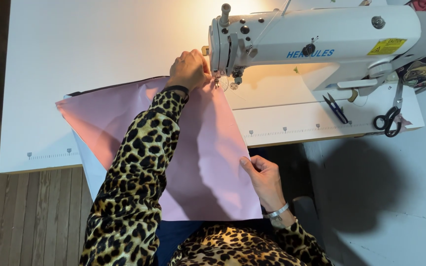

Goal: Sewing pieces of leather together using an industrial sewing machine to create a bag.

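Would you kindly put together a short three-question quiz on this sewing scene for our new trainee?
1. True or false: the left hand rests on the pink fabric sheet right beside the needle of the white industrial sewing machine.
2. Which part of the pink sheet does the right hand pinch? A) its right edge B) its far left corner C) nothing
3. Fill in: the black-handled scissors lie on the white table to the ___ of the small blue thread snips.

Key
1. True
2. A
3. right
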